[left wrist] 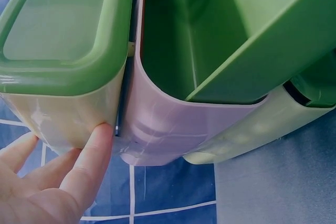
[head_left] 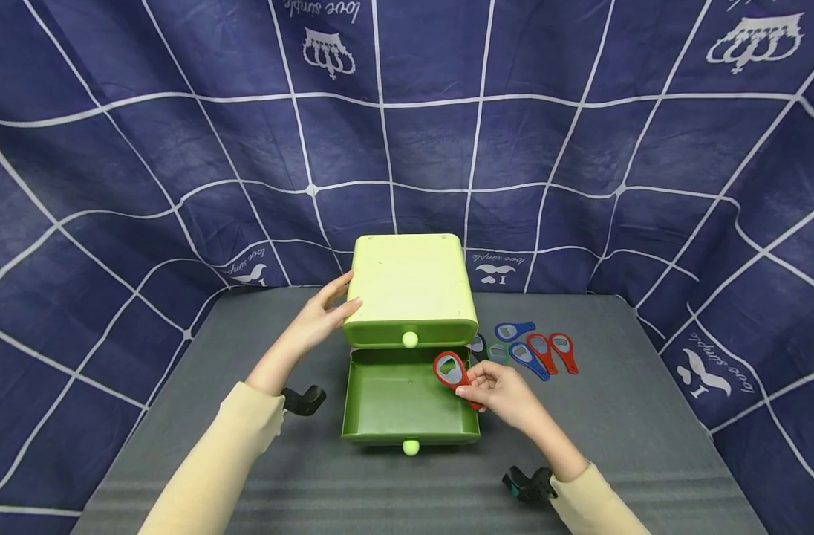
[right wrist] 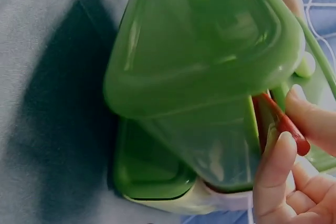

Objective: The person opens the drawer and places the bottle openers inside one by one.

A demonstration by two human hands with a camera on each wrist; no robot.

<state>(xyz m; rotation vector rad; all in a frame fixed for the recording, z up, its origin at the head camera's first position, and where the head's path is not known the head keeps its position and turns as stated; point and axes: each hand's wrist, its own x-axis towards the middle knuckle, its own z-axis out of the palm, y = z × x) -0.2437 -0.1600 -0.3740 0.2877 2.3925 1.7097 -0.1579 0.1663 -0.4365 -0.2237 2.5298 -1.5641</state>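
Flat red plastic magnifier with a round lens [head_left: 452, 371] pinched by its handle in the right hand [head_left: 503, 394], lens end pointed away from it, to the left.
Long axis is slanted: lens ahead and left of the right fingertips, handle tip angled back beneath them. Directly left of the right hand, the hollow, glossy green plastic drawer [head_left: 394, 405] is pulled out; the lens is seen against its interior, near the right wall. Contact with the wall cannot be told. The right hand is nearer; the left hand [head_left: 316, 316], fingers spread, is rested on the boxy pale yellow-green plastic cabinet [head_left: 410, 282], ahead and left of the drawer. Blue, red, green and black magnifiers [head_left: 522, 353] are scattered ahead of the right hand.
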